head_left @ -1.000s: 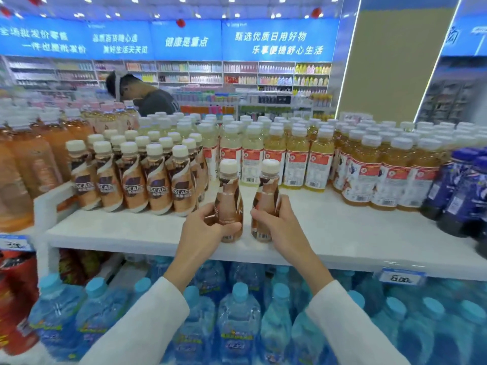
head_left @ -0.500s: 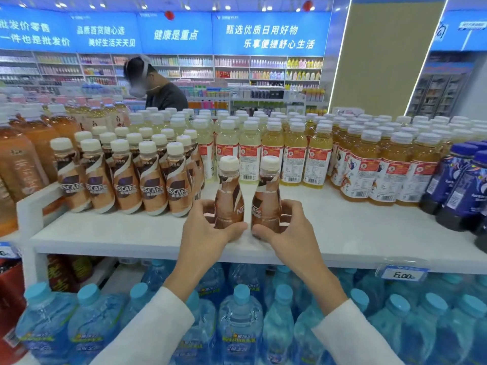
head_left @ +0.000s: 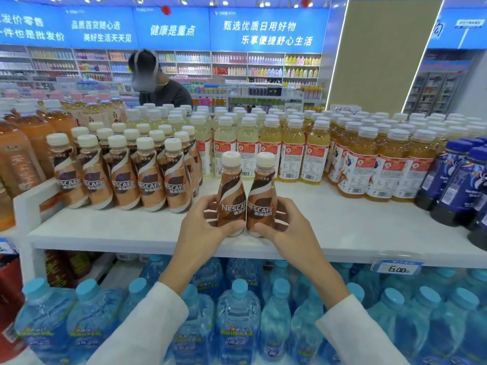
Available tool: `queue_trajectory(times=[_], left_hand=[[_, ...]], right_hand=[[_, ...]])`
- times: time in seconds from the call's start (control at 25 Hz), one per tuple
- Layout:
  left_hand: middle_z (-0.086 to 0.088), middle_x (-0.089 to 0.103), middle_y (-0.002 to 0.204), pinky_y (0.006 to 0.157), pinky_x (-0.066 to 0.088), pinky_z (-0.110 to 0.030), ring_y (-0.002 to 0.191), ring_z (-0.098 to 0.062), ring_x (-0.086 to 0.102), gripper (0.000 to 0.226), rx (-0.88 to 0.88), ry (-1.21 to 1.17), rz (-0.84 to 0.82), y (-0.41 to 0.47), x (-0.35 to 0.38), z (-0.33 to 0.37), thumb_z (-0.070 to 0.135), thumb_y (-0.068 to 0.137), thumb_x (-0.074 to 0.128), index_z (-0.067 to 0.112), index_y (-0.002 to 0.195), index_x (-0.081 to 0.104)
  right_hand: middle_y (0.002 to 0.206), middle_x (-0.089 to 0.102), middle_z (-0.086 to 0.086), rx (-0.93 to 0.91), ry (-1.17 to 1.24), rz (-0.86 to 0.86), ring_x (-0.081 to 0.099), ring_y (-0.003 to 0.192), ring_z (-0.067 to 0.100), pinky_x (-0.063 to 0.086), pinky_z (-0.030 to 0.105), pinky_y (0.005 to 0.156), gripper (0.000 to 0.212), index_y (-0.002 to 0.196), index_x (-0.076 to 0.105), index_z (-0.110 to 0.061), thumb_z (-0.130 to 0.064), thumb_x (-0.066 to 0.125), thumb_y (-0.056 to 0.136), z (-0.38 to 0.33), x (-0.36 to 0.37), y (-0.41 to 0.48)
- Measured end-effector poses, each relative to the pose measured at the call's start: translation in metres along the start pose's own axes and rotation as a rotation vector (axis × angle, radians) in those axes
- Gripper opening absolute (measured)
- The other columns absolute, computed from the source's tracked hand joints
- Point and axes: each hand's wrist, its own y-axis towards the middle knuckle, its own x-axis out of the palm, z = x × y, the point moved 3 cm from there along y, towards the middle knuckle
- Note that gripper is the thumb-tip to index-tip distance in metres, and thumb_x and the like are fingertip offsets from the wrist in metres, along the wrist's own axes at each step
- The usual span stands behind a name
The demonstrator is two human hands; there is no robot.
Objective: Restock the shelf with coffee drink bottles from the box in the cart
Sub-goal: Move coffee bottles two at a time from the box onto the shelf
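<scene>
A long, flat white shelf board (head_left: 342,227) with a smooth top runs from side to side. Under it stand big see-through blue plastic water bottles (head_left: 237,320) with round light blue caps. At the back of the shelf board is a crowd of clear plastic bottles of yellow drink (head_left: 292,154) with white ridged caps and red and white labels. On the left is a neat row of brown and white curvy coffee bottles (head_left: 150,180) with cream caps and shiny wraps.

Two small bottles of the same kind stand up straight near the front of the shelf board, just right of that row: the left coffee drink bottle (head_left: 230,196) and the right coffee drink bottle (head_left: 261,193). Each is thin at the neck and fat at the belly, with brown and white swirls and the word NESCAFE facing forward. Their bellies touch.

The left hand (head_left: 203,227) wraps its fingers round the left coffee drink bottle, thumb low on the front. The right hand (head_left: 287,227) grips the right coffee drink bottle the same way.

A little blue and white price tag (head_left: 398,268) on the front edge says 6.00.
</scene>
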Motion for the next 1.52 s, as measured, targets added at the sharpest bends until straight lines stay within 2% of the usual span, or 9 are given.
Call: queue_trajectory(times=[0.08, 0.2, 0.32, 0.56, 0.8, 1.0, 1.24, 1.36, 1.52], left_hand=[[0.014, 0.070, 0.115, 0.084, 0.053, -0.013, 0.103, -0.004, 0.068, 0.063, 0.008, -0.012, 0.004, 0.002, -0.001, -0.003, 0.028, 0.072, 0.091, 0.027, 0.128, 0.062], [0.011, 0.069, 0.123, 0.102, 0.052, -0.028, 0.113, -0.005, 0.065, 0.063, 0.002, -0.072, -0.027, -0.002, -0.001, -0.007, 0.020, 0.079, 0.086, 0.027, 0.135, 0.060], [0.015, 0.069, 0.121, 0.098, 0.052, -0.019, 0.111, 0.001, 0.065, 0.067, 0.003, -0.075, 0.012, -0.007, 0.003, -0.006, 0.025, 0.072, 0.092, 0.031, 0.130, 0.059], [0.016, 0.069, 0.116, 0.092, 0.050, -0.010, 0.106, 0.007, 0.064, 0.063, -0.030, -0.032, 0.136, -0.016, 0.010, 0.001, 0.024, 0.073, 0.091, 0.029, 0.125, 0.056], [0.018, 0.069, 0.121, 0.101, 0.050, -0.019, 0.111, 0.007, 0.062, 0.057, -0.054, -0.026, 0.210, -0.027, -0.039, -0.010, 0.023, 0.080, 0.085, 0.033, 0.129, 0.057], [0.028, 0.067, 0.111, 0.087, 0.046, -0.006, 0.102, 0.019, 0.060, 0.051, -0.048, 0.001, 0.294, -0.032, -0.121, -0.034, 0.017, 0.083, 0.083, 0.046, 0.114, 0.054], [0.010, 0.062, 0.122, 0.094, 0.048, -0.014, 0.104, 0.012, 0.060, 0.050, -0.045, 0.072, 0.425, -0.020, -0.225, -0.072, 0.013, 0.083, 0.082, 0.029, 0.124, 0.057], [0.008, 0.048, 0.116, 0.099, 0.045, -0.027, 0.109, -0.006, 0.054, 0.051, -0.079, 0.240, 0.478, -0.007, -0.260, -0.084, 0.026, 0.084, 0.081, 0.032, 0.128, 0.057], [0.008, 0.048, 0.107, 0.088, 0.040, -0.024, 0.097, -0.006, 0.051, 0.048, -0.072, 0.281, 0.541, -0.001, -0.276, -0.087, 0.024, 0.087, 0.077, 0.028, 0.131, 0.059]], right_hand=[[0.123, 0.064, -0.019, 0.000, 0.011, -0.047, 0.059, 0.112, -0.005, 0.051, 0.024, 0.100, 0.057, 0.131, 0.053, -0.033, -0.024, 0.082, 0.082, 0.001, 0.000, 0.000], [0.124, 0.062, -0.022, -0.013, 0.041, -0.035, 0.060, 0.112, -0.005, 0.051, 0.016, 0.094, 0.062, 0.132, 0.052, -0.035, -0.031, 0.084, 0.080, 0.000, -0.001, -0.003], [0.117, 0.064, -0.023, -0.025, 0.029, 0.040, 0.062, 0.102, -0.010, 0.050, 0.010, 0.083, 0.055, 0.124, 0.056, -0.037, -0.031, 0.086, 0.078, -0.001, 0.001, -0.005], [0.120, 0.065, -0.019, -0.057, 0.040, 0.047, 0.062, 0.108, -0.003, 0.051, 0.015, 0.090, 0.054, 0.130, 0.056, -0.034, -0.034, 0.082, 0.082, 0.003, 0.007, -0.004], [0.108, 0.062, -0.030, -0.106, 0.085, -0.039, 0.057, 0.096, -0.021, 0.045, 0.001, 0.070, 0.048, 0.116, 0.051, -0.047, -0.032, 0.082, 0.082, -0.022, 0.058, -0.009], [0.114, 0.066, -0.021, -0.117, 0.100, -0.104, 0.062, 0.102, -0.007, 0.050, 0.013, 0.084, 0.048, 0.125, 0.057, -0.037, -0.034, 0.081, 0.083, -0.050, 0.141, -0.007], [0.107, 0.068, -0.021, -0.167, 0.075, -0.163, 0.064, 0.100, -0.004, 0.052, 0.021, 0.087, 0.041, 0.116, 0.058, -0.038, -0.031, 0.080, 0.082, -0.096, 0.251, 0.009], [0.108, 0.065, -0.021, -0.163, 0.044, -0.160, 0.062, 0.102, 0.000, 0.051, 0.025, 0.089, 0.043, 0.120, 0.058, -0.034, -0.034, 0.079, 0.083, -0.111, 0.290, 0.018], [0.118, 0.065, -0.014, -0.151, -0.021, -0.103, 0.061, 0.110, 0.009, 0.052, 0.037, 0.098, 0.051, 0.128, 0.055, -0.032, -0.041, 0.076, 0.083, -0.113, 0.325, 0.025]])
